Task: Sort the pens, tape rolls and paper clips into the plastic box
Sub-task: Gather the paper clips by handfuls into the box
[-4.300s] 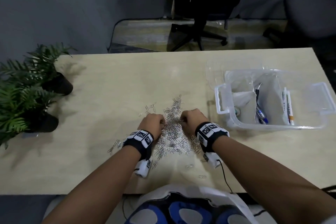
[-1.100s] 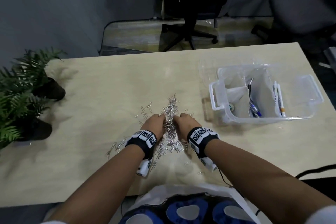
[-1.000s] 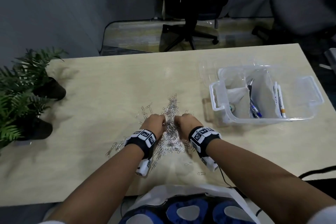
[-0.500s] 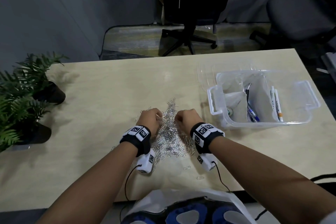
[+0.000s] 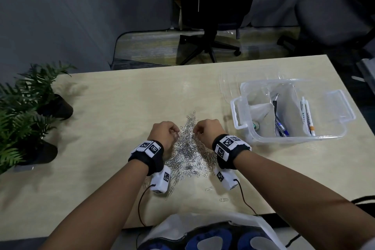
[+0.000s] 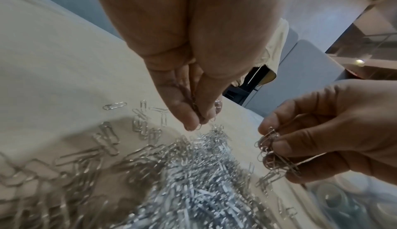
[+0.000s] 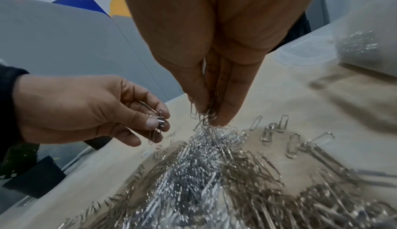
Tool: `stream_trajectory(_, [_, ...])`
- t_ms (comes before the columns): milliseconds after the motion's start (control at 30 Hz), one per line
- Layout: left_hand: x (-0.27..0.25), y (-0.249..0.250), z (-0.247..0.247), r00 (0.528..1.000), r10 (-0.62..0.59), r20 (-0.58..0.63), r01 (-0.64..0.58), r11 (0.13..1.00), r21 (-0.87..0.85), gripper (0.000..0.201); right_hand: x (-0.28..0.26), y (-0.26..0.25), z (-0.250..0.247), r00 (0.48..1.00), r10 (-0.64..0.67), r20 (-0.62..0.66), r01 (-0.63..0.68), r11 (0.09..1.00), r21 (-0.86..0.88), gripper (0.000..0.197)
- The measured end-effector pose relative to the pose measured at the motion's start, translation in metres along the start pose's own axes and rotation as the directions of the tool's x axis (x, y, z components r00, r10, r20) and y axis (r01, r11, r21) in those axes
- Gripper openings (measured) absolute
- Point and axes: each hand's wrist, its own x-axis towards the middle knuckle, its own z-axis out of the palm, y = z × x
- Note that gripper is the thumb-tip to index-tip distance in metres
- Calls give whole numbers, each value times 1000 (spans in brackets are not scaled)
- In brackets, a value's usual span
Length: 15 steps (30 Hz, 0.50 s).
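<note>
A heap of silver paper clips (image 5: pixel 188 148) lies on the pale wooden table (image 5: pixel 121 107) between my two hands. My left hand (image 5: pixel 165 133) hovers over the heap's left side and pinches a few paper clips (image 6: pixel 198 115) in its fingertips. My right hand (image 5: pixel 207 129) is just right of it, pinching a larger bunch of clips (image 7: pixel 204 113), also seen in the left wrist view (image 6: pixel 272 151). The clear plastic box (image 5: pixel 345 128) stands to the right, with pens (image 5: pixel 281 128) and a tape roll (image 5: pixel 255 125) in its compartments.
Two potted ferns (image 5: pixel 22 119) stand at the table's left edge. The box's clear lid (image 5: pixel 229 79) lies behind the box. Loose clips (image 5: pixel 209 189) lie near the front edge. Office chairs (image 5: pixel 209 26) stand beyond the table.
Both hands have lifted a little off the heap with clips pinched in their fingertips. The head view has tilted and moved slightly closer.
</note>
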Motion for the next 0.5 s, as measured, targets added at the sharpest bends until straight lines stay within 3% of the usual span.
stream_trajectory(100, [4,8,-3,999,16,-31,-18,998,-63,25,-3,-8,-11,999,-38,-28,39,999,19,22])
stream_trajectory(233, [13,40,-11,988,117,-99,-130,983,-132,23,-8,-24,-45,979,-111,-172,125,989,74,17])
stream_trajectory(500, [30,149,-22,931,324,-167,-357,905,-231,20,-11,-5,-140,888,42,-458,111,947,302,17])
